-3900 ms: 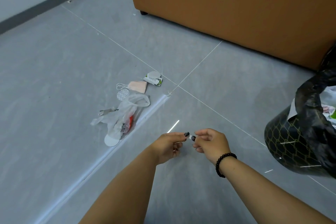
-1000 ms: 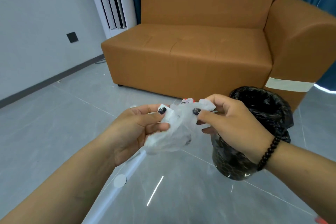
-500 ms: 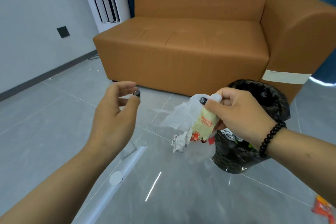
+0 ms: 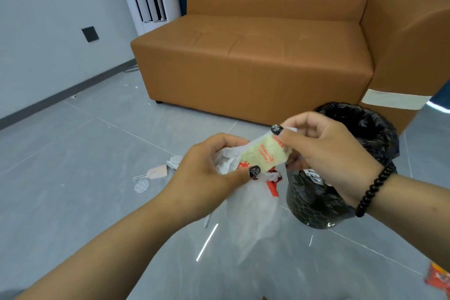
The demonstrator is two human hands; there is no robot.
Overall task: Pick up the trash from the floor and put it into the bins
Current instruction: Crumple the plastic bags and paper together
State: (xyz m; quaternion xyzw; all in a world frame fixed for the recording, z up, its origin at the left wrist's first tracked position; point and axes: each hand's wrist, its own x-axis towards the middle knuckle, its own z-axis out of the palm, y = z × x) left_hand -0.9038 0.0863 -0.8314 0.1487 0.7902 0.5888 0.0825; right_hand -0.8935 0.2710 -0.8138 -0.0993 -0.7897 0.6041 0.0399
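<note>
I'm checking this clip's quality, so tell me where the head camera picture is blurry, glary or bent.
Head view: the red wrapper at the lower right edge is smeared by blur; bright streaks of glare lie on the glossy floor; the clear plastic bag hanging from both hands looks soft; wide-angle bending tilts the wall and sofa.

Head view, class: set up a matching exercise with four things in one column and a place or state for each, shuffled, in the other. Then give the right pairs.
Things
1. plastic bag
2. bin
3. pink face mask
4. sofa

Places or states
A. lying on the floor
B. lined with a black bag
C. standing against the back wall
D. held in the grip of both the left hand and the right hand

Pairs: 1-D, 2-B, 3-A, 4-C
</note>
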